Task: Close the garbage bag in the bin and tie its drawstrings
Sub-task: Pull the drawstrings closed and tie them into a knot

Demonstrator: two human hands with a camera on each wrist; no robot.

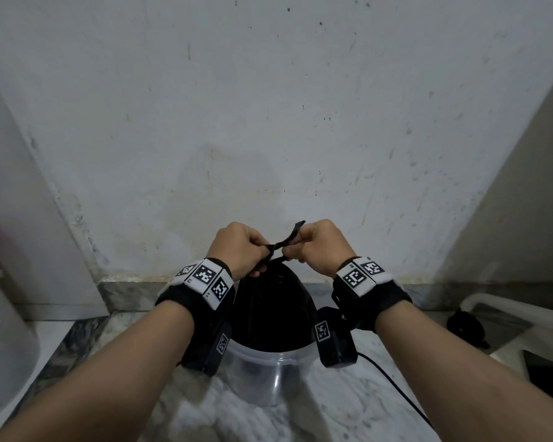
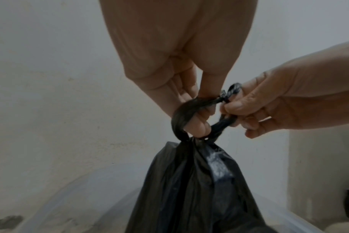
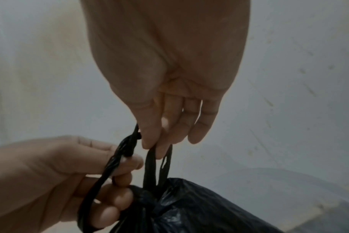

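Observation:
A black garbage bag [image 1: 273,311] stands gathered to a peak inside a translucent bin [image 1: 268,374]. Above the peak its two black drawstrings [image 1: 283,244] cross between my hands. My left hand [image 1: 240,250] has its fingers curled through one drawstring loop [image 2: 181,113]. The right hand [image 1: 313,247] pinches the other drawstring [image 2: 227,121], whose end sticks up past its knuckles. From the right wrist, the right hand [image 3: 163,138] holds a loop [image 3: 149,165] rising from the bag's neck [image 3: 189,208], while the left hand [image 3: 90,170] grips the second strand [image 3: 118,160].
The bin sits on a marbled surface [image 1: 316,416] close to a stained white wall [image 1: 268,122]. A white bucket with a red label [image 1: 0,339] is at the left. A black cable [image 1: 393,381] runs right of the bin, near a white object [image 1: 508,317].

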